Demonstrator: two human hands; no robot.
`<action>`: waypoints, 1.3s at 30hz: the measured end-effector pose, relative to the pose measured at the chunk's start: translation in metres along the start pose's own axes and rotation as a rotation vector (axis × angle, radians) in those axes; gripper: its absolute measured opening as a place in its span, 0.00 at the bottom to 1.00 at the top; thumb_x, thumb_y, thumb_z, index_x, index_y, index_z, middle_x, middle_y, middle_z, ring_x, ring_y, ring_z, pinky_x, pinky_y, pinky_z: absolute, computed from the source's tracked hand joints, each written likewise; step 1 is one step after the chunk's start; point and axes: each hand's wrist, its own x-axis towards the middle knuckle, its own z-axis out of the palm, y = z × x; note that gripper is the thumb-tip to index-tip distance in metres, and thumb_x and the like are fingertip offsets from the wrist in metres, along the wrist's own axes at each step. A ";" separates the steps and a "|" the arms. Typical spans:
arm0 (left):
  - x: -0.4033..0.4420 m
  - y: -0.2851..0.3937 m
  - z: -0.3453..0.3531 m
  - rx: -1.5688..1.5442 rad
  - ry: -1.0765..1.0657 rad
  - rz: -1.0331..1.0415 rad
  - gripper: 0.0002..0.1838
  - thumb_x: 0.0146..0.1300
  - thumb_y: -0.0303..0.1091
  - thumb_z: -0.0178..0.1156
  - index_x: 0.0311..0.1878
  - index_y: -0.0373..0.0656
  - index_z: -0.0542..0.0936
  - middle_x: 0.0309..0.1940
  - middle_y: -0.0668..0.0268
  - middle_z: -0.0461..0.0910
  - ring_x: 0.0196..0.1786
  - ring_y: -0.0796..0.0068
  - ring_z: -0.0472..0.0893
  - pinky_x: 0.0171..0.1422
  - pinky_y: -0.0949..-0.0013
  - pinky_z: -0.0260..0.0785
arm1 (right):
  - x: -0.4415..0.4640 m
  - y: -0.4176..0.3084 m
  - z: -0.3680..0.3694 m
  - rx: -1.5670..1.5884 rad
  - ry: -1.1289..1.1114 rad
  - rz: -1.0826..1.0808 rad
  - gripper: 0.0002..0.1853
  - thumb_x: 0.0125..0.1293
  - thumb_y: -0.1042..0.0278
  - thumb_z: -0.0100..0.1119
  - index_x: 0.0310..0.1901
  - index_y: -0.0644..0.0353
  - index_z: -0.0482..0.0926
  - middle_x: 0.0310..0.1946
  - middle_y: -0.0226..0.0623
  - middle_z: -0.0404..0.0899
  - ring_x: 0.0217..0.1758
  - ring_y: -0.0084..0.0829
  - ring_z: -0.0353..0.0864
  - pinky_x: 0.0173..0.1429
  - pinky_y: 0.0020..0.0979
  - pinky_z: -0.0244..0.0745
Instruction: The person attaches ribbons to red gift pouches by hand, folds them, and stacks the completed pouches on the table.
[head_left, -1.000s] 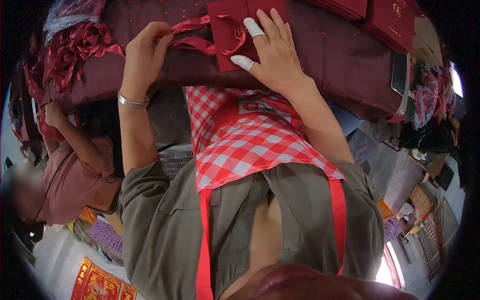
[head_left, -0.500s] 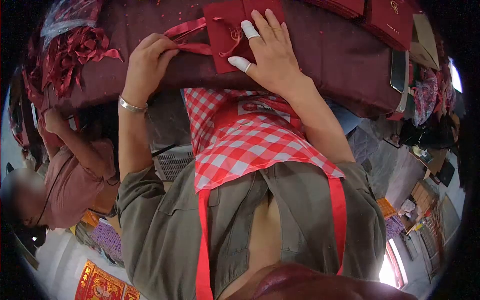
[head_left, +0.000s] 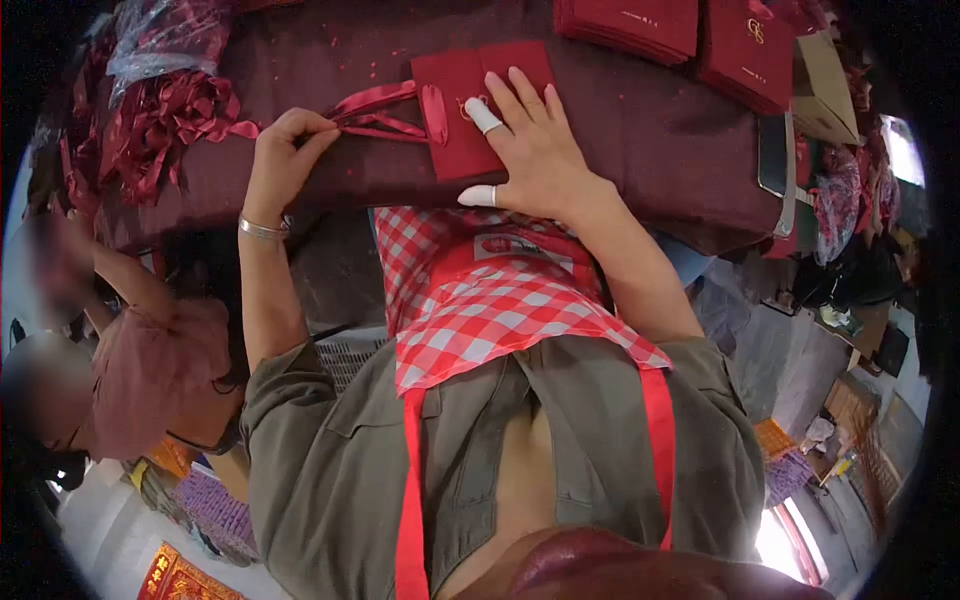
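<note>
A flat dark-red paper gift bag [head_left: 450, 80] with a gold logo lies near the front edge of the cloth-covered table. My right hand [head_left: 543, 155] rests spread and flat on its right side, white finger cots on the thumb and index finger. Red satin ribbon [head_left: 375, 98] runs from the bag's left edge, with a short loop across its face. At the left, my left hand [head_left: 290, 150] pinches the gathered ribbon between thumb and fingertips, pulled out taut from the bag.
A heap of loose red ribbons [head_left: 155, 125] lies at the left beside clear plastic wrapping [head_left: 170, 40]. Stacked red bags [head_left: 745, 55] stand at the back right, near a cardboard box [head_left: 825, 90] and a phone-like dark slab [head_left: 772, 155]. Another person [head_left: 160, 370] sits at the left.
My left hand has drawn the ribbon straighter and further left from the bag. My right hand stays flat on the bag. The whole view has shifted slightly.
</note>
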 end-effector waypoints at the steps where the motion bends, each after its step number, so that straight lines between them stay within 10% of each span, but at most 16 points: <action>1: -0.001 -0.001 -0.002 -0.076 -0.023 -0.049 0.04 0.58 0.24 0.64 0.35 0.36 0.80 0.30 0.71 0.78 0.34 0.84 0.74 0.40 0.78 0.67 | 0.000 0.000 0.000 0.001 -0.007 -0.006 0.48 0.51 0.31 0.58 0.67 0.57 0.62 0.71 0.53 0.48 0.76 0.53 0.39 0.74 0.57 0.36; 8: -0.011 0.020 -0.046 -0.512 -0.162 -0.123 0.04 0.62 0.24 0.60 0.39 0.38 0.79 0.31 0.75 0.75 0.35 0.86 0.72 0.39 0.80 0.64 | -0.005 -0.026 -0.007 0.034 0.166 -0.192 0.27 0.54 0.58 0.66 0.55 0.59 0.74 0.61 0.44 0.69 0.67 0.44 0.65 0.64 0.55 0.63; 16: -0.011 0.033 -0.040 -0.854 0.482 0.045 0.12 0.68 0.25 0.52 0.52 0.36 0.77 0.40 0.65 0.81 0.38 0.78 0.80 0.41 0.74 0.73 | 0.070 -0.018 -0.076 0.262 0.844 -0.190 0.13 0.64 0.61 0.59 0.41 0.64 0.78 0.30 0.46 0.79 0.33 0.48 0.80 0.37 0.40 0.76; 19: -0.021 0.001 -0.026 -0.305 0.527 -0.170 0.10 0.64 0.26 0.58 0.48 0.34 0.79 0.40 0.66 0.81 0.39 0.78 0.80 0.41 0.75 0.72 | 0.090 0.023 -0.052 0.164 0.663 0.163 0.22 0.65 0.56 0.57 0.49 0.69 0.74 0.39 0.54 0.78 0.43 0.55 0.77 0.47 0.44 0.75; 24: -0.028 -0.029 -0.027 0.554 0.768 -0.123 0.10 0.54 0.31 0.67 0.41 0.46 0.82 0.38 0.62 0.77 0.41 0.64 0.79 0.45 0.65 0.72 | 0.055 0.024 -0.023 0.092 0.559 -0.003 0.25 0.61 0.61 0.62 0.55 0.68 0.70 0.48 0.51 0.74 0.53 0.51 0.71 0.56 0.44 0.70; 39: -0.003 -0.037 -0.043 0.674 0.380 -0.129 0.07 0.58 0.34 0.62 0.38 0.43 0.80 0.33 0.61 0.77 0.38 0.59 0.78 0.42 0.62 0.70 | 0.021 -0.011 0.000 0.189 0.377 -0.125 0.16 0.55 0.67 0.64 0.45 0.62 0.79 0.49 0.44 0.74 0.58 0.47 0.69 0.63 0.44 0.64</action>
